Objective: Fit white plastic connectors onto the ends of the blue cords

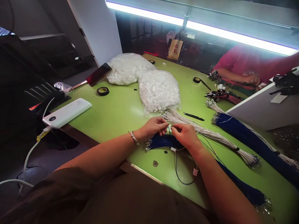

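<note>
My left hand [154,126] and my right hand [185,134] meet fingertip to fingertip over the green table [121,109], both pinched on a small white connector with thin wires that I can barely make out. Under them lies a bundle of dark blue wires [161,141] with metal terminals. A bundle of white wires [210,133] runs off to the right behind my right hand. Finished leads with white plugs [195,171] trail below my right wrist. A silver bracelet sits on my left wrist.
Two clear bags of white connectors [158,90] lie behind my hands. Black tape rolls [103,91], a phone [99,74] and a white power bank [66,112] are at the left. More blue wire bundles [247,137] lie right. A person in pink [247,67] works across the table.
</note>
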`<state>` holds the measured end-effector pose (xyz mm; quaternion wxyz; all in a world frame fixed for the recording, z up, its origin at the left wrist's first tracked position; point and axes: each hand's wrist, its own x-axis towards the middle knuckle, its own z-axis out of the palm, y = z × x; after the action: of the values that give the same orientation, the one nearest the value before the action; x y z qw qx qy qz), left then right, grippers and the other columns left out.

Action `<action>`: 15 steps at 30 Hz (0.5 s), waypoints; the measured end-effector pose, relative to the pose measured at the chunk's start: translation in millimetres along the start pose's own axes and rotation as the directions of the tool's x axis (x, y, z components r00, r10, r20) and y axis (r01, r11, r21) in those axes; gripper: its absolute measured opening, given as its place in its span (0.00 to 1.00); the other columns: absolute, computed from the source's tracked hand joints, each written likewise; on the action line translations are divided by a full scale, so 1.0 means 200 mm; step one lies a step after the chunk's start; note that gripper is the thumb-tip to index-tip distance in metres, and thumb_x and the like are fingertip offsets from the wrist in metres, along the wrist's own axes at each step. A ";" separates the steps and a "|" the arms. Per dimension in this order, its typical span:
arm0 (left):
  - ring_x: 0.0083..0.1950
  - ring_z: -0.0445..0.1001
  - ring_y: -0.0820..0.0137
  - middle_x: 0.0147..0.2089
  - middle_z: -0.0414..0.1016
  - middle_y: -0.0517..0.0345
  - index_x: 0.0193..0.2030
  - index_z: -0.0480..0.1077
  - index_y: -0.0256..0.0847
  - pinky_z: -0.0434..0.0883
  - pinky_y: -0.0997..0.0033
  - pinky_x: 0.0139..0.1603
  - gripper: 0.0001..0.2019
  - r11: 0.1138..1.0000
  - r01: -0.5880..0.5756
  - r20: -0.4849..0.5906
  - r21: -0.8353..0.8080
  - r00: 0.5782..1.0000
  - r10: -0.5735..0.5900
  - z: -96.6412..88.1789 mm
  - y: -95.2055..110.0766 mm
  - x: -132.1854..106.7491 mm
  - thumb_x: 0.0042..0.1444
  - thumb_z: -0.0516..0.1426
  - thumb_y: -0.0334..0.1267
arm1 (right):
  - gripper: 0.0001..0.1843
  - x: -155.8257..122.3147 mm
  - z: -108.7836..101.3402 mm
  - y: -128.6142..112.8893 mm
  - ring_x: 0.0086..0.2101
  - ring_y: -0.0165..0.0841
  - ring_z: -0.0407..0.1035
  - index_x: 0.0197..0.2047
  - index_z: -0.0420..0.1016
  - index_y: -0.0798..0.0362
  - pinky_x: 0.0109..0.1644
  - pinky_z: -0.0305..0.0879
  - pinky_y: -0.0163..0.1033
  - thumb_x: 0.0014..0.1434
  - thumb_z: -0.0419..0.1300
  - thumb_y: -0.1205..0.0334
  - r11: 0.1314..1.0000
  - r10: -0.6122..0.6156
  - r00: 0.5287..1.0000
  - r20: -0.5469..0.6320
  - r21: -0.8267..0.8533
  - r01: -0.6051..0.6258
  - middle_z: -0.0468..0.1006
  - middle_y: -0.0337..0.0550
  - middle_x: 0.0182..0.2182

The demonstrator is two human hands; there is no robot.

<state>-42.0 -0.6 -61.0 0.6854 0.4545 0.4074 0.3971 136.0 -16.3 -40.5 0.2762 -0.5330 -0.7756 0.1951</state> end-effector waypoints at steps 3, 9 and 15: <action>0.18 0.70 0.80 0.21 0.74 0.61 0.32 0.66 0.34 0.64 0.84 0.17 0.14 1.000 0.004 -0.001 -0.020 1.000 -0.004 -0.01 -0.01 0.00 0.54 0.66 0.41 | 0.11 0.01 -0.03 0.01 0.21 0.29 0.64 0.23 0.77 0.53 0.30 0.57 0.34 0.52 0.56 0.65 1.000 -0.005 0.999 0.041 -0.017 0.006 0.73 0.37 0.17; 0.17 0.67 0.81 0.19 0.70 0.64 0.29 0.67 0.34 0.63 0.84 0.16 0.11 0.993 -0.010 0.039 0.115 0.999 0.006 0.01 0.00 -0.01 0.58 0.63 0.35 | 0.11 -0.01 0.03 0.00 0.22 0.29 0.61 0.19 0.70 0.52 0.30 0.54 0.35 0.52 0.54 0.65 0.988 -0.051 0.999 0.005 -0.148 0.051 0.72 0.39 0.18; 0.15 0.64 0.81 0.16 0.67 0.67 0.29 0.67 0.35 0.62 0.84 0.15 0.09 0.974 -0.015 0.050 0.226 0.999 0.004 0.04 0.03 -0.02 0.60 0.58 0.29 | 0.11 -0.01 0.01 0.00 0.21 0.28 0.58 0.18 0.67 0.52 0.28 0.51 0.35 0.50 0.54 0.62 0.992 -0.049 0.999 0.023 -0.112 0.051 0.68 0.37 0.16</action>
<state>-37.8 -4.9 -52.9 0.6371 0.5413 0.4306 0.3402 134.5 -17.4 -42.7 0.2429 -0.5261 -0.8012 0.1495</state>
